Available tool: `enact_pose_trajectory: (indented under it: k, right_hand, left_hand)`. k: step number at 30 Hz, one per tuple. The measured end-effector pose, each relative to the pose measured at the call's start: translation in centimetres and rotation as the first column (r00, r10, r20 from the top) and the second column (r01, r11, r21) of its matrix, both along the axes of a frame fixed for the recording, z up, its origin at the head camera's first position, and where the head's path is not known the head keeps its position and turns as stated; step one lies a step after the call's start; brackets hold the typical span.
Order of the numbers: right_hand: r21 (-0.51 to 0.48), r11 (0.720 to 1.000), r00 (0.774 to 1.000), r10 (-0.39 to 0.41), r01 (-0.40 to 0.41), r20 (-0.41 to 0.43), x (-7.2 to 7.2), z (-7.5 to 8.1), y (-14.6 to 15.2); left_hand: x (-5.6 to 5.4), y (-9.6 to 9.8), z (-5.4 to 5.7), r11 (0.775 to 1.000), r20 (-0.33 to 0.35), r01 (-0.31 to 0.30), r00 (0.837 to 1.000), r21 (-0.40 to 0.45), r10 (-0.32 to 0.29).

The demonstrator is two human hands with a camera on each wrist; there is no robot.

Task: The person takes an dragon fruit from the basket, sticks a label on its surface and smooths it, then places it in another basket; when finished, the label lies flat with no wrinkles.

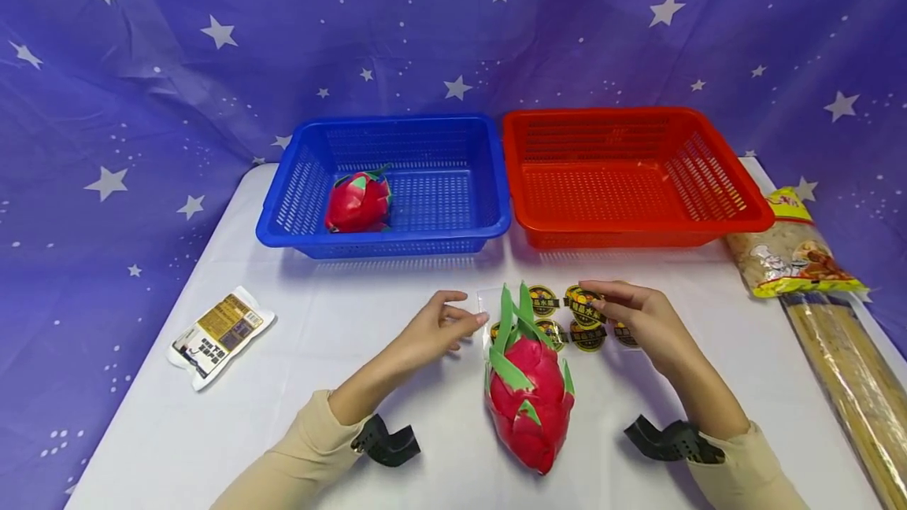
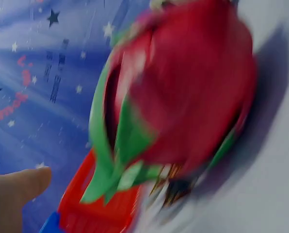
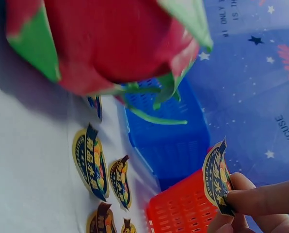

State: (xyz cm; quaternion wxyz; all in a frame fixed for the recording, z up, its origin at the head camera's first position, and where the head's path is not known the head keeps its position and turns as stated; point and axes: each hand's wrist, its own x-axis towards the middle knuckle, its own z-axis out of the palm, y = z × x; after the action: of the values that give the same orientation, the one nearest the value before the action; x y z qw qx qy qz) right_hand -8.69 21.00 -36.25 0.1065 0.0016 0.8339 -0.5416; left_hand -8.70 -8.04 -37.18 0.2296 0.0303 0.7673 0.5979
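A red dragon fruit [image 1: 531, 404] with green leaf tips lies on the white table between the two hands, its leaves pointing away. Behind it, partly covered, is a clear sheet of black-and-gold stickers [image 1: 587, 337]. My right hand [image 1: 648, 325] pinches one sticker [image 3: 216, 177] between thumb and fingers, held above the sheet. The left hand [image 1: 432, 329] hovers left of the fruit's leaves, fingers loosely bent, holding nothing. In the left wrist view, the dragon fruit [image 2: 193, 87] fills the middle, with the left thumb [image 2: 23, 187] apart from it.
At the back stand a blue basket [image 1: 383, 241] with another dragon fruit [image 1: 357, 203] inside and a red basket [image 1: 645, 228] beside it. A white-and-gold packet [image 1: 221, 337] lies at left. On the right are a yellow food bag [image 1: 794, 250] and a long clear-wrapped package [image 1: 846, 384].
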Motion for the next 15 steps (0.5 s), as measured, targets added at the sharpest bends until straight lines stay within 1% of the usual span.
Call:
enact_pose_trajectory:
  k: [3,6,10,14,15]
  right_hand:
    - [-0.020,1.000,1.000,0.003,-0.003,-0.012,1.3,0.2,0.2]
    - [-0.042,0.999,0.999,0.025,-0.026,-0.036,2.4,0.4,0.0]
    - [-0.079,0.995,0.997,0.053,-0.058,-0.059,3.7,0.7,-0.5]
    - [-0.107,0.991,0.996,0.069,-0.075,-0.064,4.7,1.1,-1.0]
    - [-0.110,0.991,0.995,0.071,-0.078,-0.064,4.9,1.2,-1.2]
  left_hand:
    - [1.3,0.3,0.0,0.997,0.088,0.082,0.993,0.007,-0.082]
    - [2.3,0.7,0.1,0.990,0.131,0.135,0.982,0.034,-0.138]
    - [3.4,1.5,0.0,0.982,0.153,0.181,0.970,0.050,-0.186]
    - [3.9,2.3,-0.4,0.978,0.155,0.202,0.966,0.050,-0.208]
    - [4.0,2.5,-0.5,0.977,0.145,0.209,0.966,0.052,-0.214]
